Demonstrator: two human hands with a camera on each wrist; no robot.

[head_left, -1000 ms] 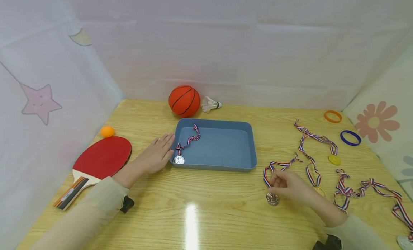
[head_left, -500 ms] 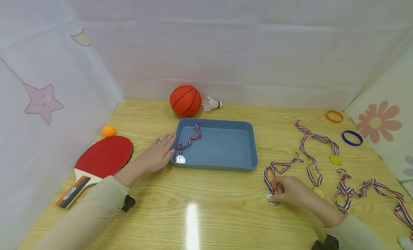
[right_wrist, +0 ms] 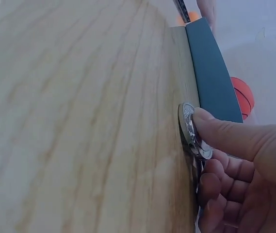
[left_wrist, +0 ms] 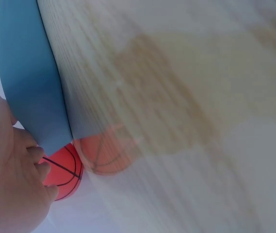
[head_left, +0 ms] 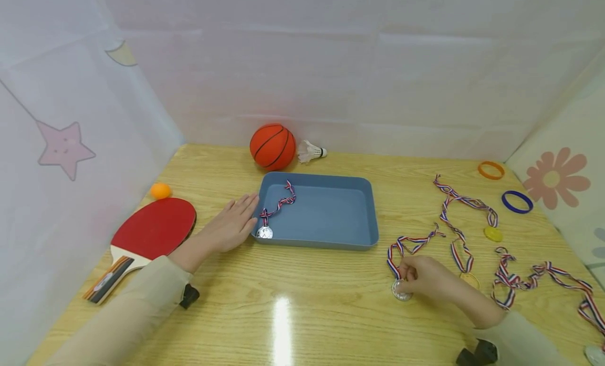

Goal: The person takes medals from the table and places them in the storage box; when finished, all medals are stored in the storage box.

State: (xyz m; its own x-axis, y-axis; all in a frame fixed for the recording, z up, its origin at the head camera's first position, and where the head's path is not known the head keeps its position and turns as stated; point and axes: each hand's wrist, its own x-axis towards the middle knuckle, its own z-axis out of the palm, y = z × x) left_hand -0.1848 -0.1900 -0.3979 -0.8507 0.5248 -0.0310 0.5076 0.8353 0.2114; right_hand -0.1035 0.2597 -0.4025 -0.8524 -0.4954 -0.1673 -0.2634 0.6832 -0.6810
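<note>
While the left grip (head_left: 231, 225) lies straight-fingered against the tray (head_left: 326, 211), the right grip (head_left: 427, 278) pinches a medal (right_wrist: 187, 124), markings illegible.

Lt.-brown wood-grain counter (head_left: 331, 287) carries blue-grey rect. tray (head_left: 326, 213) ctr.; behind it, orange-red black-lined basketball (head_left: 272, 147) & white shuttlecock (head_left: 311, 152). L.: sm. orange ball (head_left: 160, 191), red-faced paddle (head_left: 156, 227). R.: yellow round medal (head_left: 493, 234) w/ striped ribbon (head_left: 470, 201), orange ring (head_left: 491, 170), blue ring (head_left: 517, 202), etc.
</note>
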